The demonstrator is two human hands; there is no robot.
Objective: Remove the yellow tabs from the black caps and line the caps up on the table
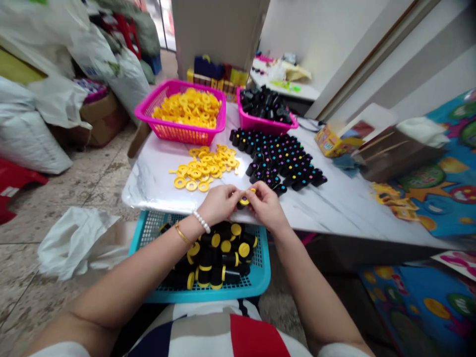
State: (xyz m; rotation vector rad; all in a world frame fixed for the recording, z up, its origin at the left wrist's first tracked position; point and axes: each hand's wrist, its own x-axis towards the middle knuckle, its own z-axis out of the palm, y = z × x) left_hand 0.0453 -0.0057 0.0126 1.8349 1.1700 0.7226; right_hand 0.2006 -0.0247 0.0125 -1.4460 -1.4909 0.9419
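Note:
Between the fingers of my left hand and my right hand is a small black plastic cup with a yellow ring cap on it. Both hands pinch it just over the table's front edge. Loose yellow ring caps lie spread on the table beyond my left hand. Past my right hand stand many black cups in a cluster, with coloured dots on top. Under my wrists a teal basket holds black cups with yellow caps fitted.
A pink basket heaped with yellow parts and another pink basket of black cups stand at the back of the marble-patterned table. A small yellow box sits at the right. White sacks crowd the floor at left.

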